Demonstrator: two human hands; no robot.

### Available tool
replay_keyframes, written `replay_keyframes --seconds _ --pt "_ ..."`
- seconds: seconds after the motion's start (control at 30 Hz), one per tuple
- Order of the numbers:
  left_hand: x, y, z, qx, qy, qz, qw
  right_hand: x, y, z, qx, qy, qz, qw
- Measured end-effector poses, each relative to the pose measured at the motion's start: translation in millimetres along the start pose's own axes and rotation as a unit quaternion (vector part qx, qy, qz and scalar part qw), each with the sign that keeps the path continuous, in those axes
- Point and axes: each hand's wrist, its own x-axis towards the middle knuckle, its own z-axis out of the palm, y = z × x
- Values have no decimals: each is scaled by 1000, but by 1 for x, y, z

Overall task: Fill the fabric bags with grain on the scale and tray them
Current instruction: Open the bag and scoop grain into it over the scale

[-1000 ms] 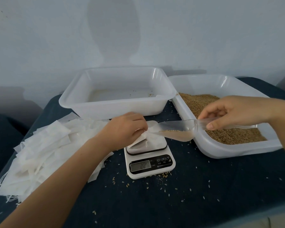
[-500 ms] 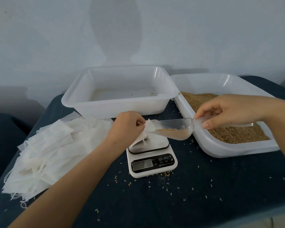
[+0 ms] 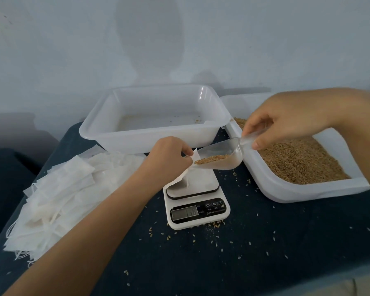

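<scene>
Pinching the mouth of a small white fabric bag, the left hand holds it over the white digital kitchen scale, the bag's lower part resting on the platform. Right hand grips the handle of a clear plastic scoop, tilted w/ its lip at the bag opening & brown grain sliding toward it. Display reads approx 158, though blurred. Behind: an almost bare white plastic tray; right: a white tub of grain. Left: pile of flat white bags on the dark blue cloth.
</scene>
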Motion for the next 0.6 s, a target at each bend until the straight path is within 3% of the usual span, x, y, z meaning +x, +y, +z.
replay_keyframes --seconds 0.27,0.6 --pt "2 4 0 -14 3 -19 1000 21 -26 -29 -99 -16 13 995" --pt "0 0 -2 -36 4 -32 999 38 -39 -35 -124 -6 15 992"
